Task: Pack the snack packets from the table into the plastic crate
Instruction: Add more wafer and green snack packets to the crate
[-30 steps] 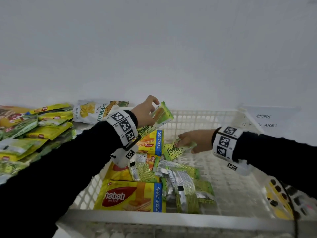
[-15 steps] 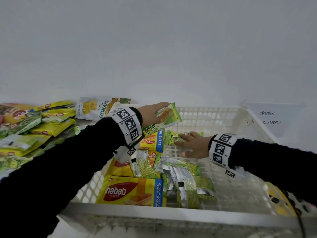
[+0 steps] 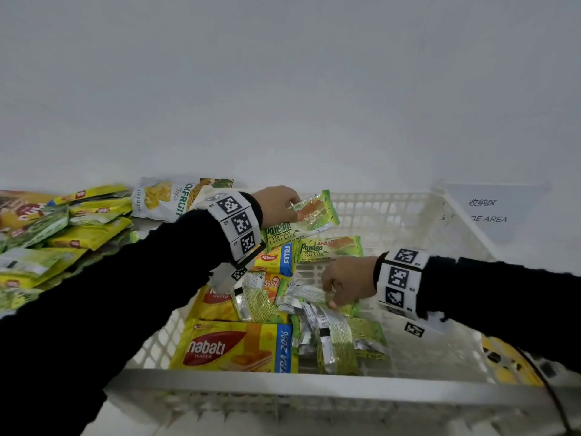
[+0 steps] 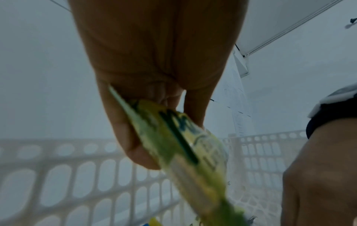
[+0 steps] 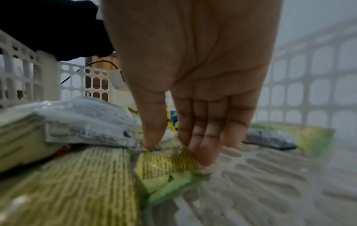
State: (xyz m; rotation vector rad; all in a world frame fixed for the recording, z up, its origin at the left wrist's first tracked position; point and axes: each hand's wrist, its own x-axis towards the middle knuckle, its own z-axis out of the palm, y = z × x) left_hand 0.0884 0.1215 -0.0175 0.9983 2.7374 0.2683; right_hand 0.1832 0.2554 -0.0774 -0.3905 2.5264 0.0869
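Over the far wall of the crate (image 3: 393,212), at about 12 o'clock in the head view, the left hand (image 3: 276,204) holds a Pandan packet (image 3: 309,217) above the packed items, its grip clamped on the packet's near end. Left wrist view adds what the head view hides: thumb (image 4: 131,137) on one face, fingers (image 4: 195,110) on the other, packet seen edge-on and blurred, with the slotted crate wall behind.

Right hand (image 3: 344,283) sits lower, near crate centre, fingertips down on a green wrapper (image 3: 314,297) in the pile. Right wrist view shows thumb (image 5: 153,131) and fingers (image 5: 201,145) closed on the raised edge of that wrapper (image 5: 168,162), a pinch; the wrapper's printed lines are too blurred to read. Perforated crate floor shows at 3 to 5 o'clock of the hand.

Readable print, head view only:
- loose packet (image 3: 330,248) flat in the crate: "Pandan Flavour Layer Cake", "APOLLO"
- yellow pack (image 3: 235,349) at 6 o'clock: "nabati WAFER", "EXTRA 20%"
- second yellow pack (image 3: 276,259): "EXTRA"
- white bag (image 3: 166,199) on the counter: "CKFRUIT", partly covered
- sign (image 3: 484,210) at 2 o'clock: "收纳区", "GE AREA"

More yellow and green packets (image 3: 78,228) remain heaped on the counter (image 3: 147,226) at 9 o'clock, outside the crate.
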